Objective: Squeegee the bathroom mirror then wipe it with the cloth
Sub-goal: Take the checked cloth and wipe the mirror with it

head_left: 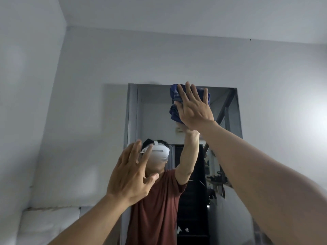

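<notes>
Crumpled blue cloth [174, 105], pressed flat on mirror [152, 114] by right hand [193, 108]

Pale grey walls [177, 59] meet a plain ceiling [177, 13] — one small dark speck [250, 39] sits at that joint, upper right. Low on the left wall, white tiles [49, 220] run beneath a cracked, uneven edge — a soft glare [318, 117] brightens the wall at far right.
</notes>
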Demonstrator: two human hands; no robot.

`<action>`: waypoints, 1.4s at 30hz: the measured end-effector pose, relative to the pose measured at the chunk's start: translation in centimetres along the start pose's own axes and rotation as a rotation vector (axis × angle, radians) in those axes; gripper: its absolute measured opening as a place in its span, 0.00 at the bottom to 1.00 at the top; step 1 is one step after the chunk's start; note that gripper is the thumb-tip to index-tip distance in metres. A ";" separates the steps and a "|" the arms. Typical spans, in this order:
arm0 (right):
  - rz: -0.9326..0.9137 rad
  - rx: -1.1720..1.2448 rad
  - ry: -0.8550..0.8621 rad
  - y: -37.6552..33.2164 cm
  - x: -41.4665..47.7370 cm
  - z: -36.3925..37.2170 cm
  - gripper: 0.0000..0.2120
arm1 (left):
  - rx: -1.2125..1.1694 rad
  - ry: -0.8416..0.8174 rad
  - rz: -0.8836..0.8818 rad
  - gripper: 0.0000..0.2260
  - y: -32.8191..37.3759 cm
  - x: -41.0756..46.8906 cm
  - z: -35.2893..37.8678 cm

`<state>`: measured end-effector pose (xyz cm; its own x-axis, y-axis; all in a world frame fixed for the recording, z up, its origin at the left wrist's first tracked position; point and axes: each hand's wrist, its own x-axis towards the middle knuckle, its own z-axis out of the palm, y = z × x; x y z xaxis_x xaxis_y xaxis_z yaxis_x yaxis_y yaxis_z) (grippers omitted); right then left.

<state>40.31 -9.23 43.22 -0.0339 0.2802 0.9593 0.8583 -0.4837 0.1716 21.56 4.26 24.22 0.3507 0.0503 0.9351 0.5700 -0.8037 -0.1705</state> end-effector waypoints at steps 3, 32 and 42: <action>0.035 -0.004 -0.009 2.0 -0.2 -0.2 0.29 | -0.001 0.001 -0.002 0.41 0.0 0.0 0.2; 0.408 0.078 0.080 9.7 -9.2 3.2 0.33 | 0.107 0.013 0.000 0.31 1.2 -1.4 -0.6; 0.343 0.027 0.027 5.1 -11.6 2.7 0.33 | 0.043 -0.071 0.062 0.37 1.8 -5.3 1.3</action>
<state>46.49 -12.70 32.34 0.2461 0.0826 0.9657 0.8350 -0.5241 -0.1679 21.67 3.28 18.53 0.4366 0.0444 0.8985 0.5764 -0.7807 -0.2414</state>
